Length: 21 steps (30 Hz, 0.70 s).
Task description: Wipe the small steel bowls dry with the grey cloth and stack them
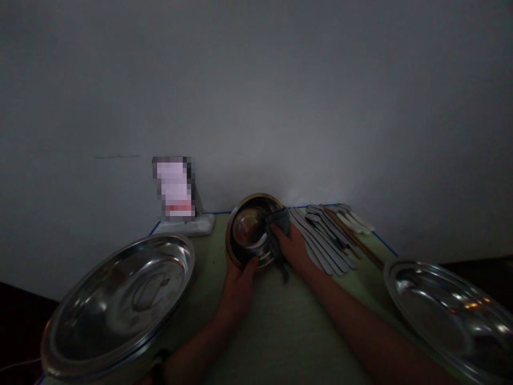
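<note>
A round, shiny metal bowl (pixel 245 227) is tilted toward me at the middle of the table's far side. My left hand (pixel 239 280) grips its lower left rim, with the thumb over the edge and the other fingers hidden behind it. A dark grey cloth (pixel 279 220) is bunched in my right hand (pixel 292 245), which presses it against the bowl's right inner side. One end of the cloth hangs below the rim. Right of the bowl lie several table knives (pixel 320 248), beside forks and spoons (pixel 326 227).
A large oval metal tray (pixel 90 315), seemingly stacked on another, stands at the left. Another oval metal tray (pixel 428 321) is at the right. Wooden chopsticks (pixel 356 240) and white-handled cutlery (pixel 356 220) lie back right. A blurred-out screen (pixel 175 187) stands on a pale base (pixel 196 225) by the wall.
</note>
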Each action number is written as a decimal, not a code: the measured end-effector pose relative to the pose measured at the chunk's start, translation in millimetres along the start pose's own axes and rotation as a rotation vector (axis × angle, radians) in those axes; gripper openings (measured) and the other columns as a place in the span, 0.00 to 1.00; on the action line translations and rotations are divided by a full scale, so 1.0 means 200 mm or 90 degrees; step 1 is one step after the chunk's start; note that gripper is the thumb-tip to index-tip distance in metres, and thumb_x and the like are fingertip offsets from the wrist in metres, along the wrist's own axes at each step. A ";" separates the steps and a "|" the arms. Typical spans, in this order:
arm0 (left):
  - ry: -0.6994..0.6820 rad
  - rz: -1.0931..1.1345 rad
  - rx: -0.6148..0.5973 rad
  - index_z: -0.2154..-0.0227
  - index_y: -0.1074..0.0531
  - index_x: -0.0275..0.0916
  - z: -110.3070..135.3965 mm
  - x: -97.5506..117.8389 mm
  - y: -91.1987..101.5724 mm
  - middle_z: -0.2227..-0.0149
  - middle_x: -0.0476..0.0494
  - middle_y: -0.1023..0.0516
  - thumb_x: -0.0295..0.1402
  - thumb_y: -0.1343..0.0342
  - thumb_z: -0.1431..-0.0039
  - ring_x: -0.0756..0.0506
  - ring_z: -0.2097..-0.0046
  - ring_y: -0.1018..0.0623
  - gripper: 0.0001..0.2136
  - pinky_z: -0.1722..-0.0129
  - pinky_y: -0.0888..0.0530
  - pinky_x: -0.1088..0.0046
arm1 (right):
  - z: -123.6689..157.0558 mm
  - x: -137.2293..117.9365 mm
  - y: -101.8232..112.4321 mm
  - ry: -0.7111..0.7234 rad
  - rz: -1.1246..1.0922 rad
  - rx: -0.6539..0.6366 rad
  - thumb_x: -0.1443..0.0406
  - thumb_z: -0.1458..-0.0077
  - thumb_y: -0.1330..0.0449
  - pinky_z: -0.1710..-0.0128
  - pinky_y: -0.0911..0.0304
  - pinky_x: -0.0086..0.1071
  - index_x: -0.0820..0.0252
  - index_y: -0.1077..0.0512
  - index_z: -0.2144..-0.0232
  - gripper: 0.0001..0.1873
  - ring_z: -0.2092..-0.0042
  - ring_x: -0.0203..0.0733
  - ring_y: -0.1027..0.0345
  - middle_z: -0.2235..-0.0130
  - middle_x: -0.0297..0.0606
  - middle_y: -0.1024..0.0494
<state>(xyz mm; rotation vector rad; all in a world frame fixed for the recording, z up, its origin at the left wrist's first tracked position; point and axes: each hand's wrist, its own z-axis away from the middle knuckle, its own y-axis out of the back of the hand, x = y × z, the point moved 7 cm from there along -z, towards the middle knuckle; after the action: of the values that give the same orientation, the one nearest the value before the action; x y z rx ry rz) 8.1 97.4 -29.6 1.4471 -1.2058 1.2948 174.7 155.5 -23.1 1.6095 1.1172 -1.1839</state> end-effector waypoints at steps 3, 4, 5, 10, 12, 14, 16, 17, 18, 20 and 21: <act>0.011 -0.006 -0.002 0.37 0.45 0.43 0.00 -0.02 0.00 0.39 0.40 0.33 0.34 0.45 0.46 0.39 0.38 0.34 0.32 0.36 0.43 0.57 | 0.00 -0.01 0.00 0.004 0.010 0.001 0.54 0.49 0.43 0.58 0.35 0.36 0.61 0.25 0.64 0.18 0.58 0.47 0.27 0.62 0.41 0.19; 0.015 -0.008 -0.003 0.37 0.45 0.43 0.00 -0.02 0.00 0.39 0.40 0.33 0.33 0.45 0.46 0.39 0.38 0.34 0.32 0.36 0.44 0.57 | 0.00 -0.01 0.00 0.006 0.012 0.002 0.54 0.49 0.43 0.58 0.35 0.36 0.61 0.25 0.63 0.18 0.58 0.47 0.27 0.62 0.41 0.19; 0.018 -0.009 -0.002 0.37 0.45 0.42 0.00 -0.01 0.00 0.39 0.39 0.33 0.33 0.45 0.46 0.39 0.38 0.35 0.32 0.36 0.44 0.56 | 0.00 -0.01 0.00 0.007 0.012 0.001 0.54 0.49 0.43 0.58 0.35 0.36 0.60 0.25 0.63 0.17 0.58 0.46 0.27 0.62 0.40 0.19; 0.023 -0.021 0.018 0.40 0.40 0.43 0.01 0.03 0.01 0.42 0.40 0.30 0.32 0.44 0.47 0.38 0.37 0.36 0.29 0.36 0.45 0.56 | 0.00 -0.01 0.00 0.011 0.000 -0.006 0.55 0.49 0.42 0.58 0.35 0.36 0.59 0.25 0.64 0.16 0.59 0.46 0.26 0.63 0.39 0.19; 0.033 -0.015 0.012 0.41 0.38 0.44 0.01 0.02 0.01 0.42 0.41 0.29 0.33 0.44 0.47 0.38 0.38 0.35 0.28 0.36 0.44 0.57 | 0.00 -0.01 0.00 0.009 -0.003 -0.001 0.55 0.49 0.42 0.59 0.35 0.35 0.59 0.25 0.64 0.16 0.59 0.46 0.26 0.64 0.39 0.19; 0.039 0.001 -0.003 0.40 0.39 0.44 0.01 0.01 0.00 0.42 0.41 0.29 0.34 0.44 0.46 0.38 0.38 0.34 0.28 0.36 0.44 0.58 | 0.00 0.00 0.00 0.003 0.001 0.006 0.55 0.49 0.42 0.60 0.35 0.36 0.59 0.25 0.65 0.16 0.60 0.46 0.27 0.64 0.39 0.19; 0.043 0.009 -0.009 0.39 0.41 0.43 0.01 0.00 0.00 0.41 0.41 0.31 0.34 0.44 0.46 0.39 0.37 0.35 0.30 0.36 0.45 0.58 | 0.00 0.00 0.00 0.002 0.006 0.012 0.54 0.50 0.41 0.59 0.35 0.36 0.60 0.25 0.65 0.16 0.60 0.46 0.27 0.64 0.39 0.19; 0.046 0.006 -0.008 0.39 0.42 0.43 0.01 0.00 0.00 0.40 0.41 0.31 0.34 0.44 0.46 0.39 0.37 0.35 0.30 0.36 0.45 0.58 | 0.00 0.00 0.00 0.005 0.006 0.010 0.54 0.50 0.41 0.59 0.35 0.36 0.60 0.25 0.64 0.16 0.60 0.46 0.27 0.64 0.40 0.19; 0.049 -0.001 -0.005 0.38 0.43 0.42 0.01 0.00 0.00 0.40 0.41 0.32 0.33 0.44 0.46 0.39 0.37 0.35 0.31 0.36 0.45 0.58 | 0.00 0.00 0.00 0.011 0.005 0.008 0.54 0.49 0.41 0.58 0.35 0.36 0.60 0.25 0.64 0.16 0.59 0.47 0.27 0.63 0.40 0.19; 0.053 -0.019 0.001 0.38 0.43 0.42 0.01 0.01 0.00 0.41 0.40 0.31 0.33 0.44 0.46 0.39 0.37 0.36 0.30 0.36 0.45 0.57 | 0.00 -0.01 0.00 0.020 0.005 0.006 0.55 0.49 0.42 0.57 0.35 0.37 0.60 0.25 0.63 0.16 0.59 0.47 0.27 0.62 0.40 0.19; 0.051 -0.026 0.001 0.39 0.42 0.41 0.01 0.01 0.00 0.41 0.40 0.30 0.33 0.44 0.46 0.39 0.37 0.36 0.30 0.36 0.45 0.57 | 0.00 -0.01 0.00 0.022 0.005 0.005 0.55 0.49 0.42 0.57 0.35 0.37 0.60 0.25 0.63 0.16 0.59 0.47 0.27 0.62 0.40 0.19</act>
<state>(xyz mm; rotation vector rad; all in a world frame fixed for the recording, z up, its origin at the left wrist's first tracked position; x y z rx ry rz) 8.0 94.4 -27.6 1.4010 -1.1164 1.3138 174.9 155.4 -21.1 1.6446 1.1276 -1.1608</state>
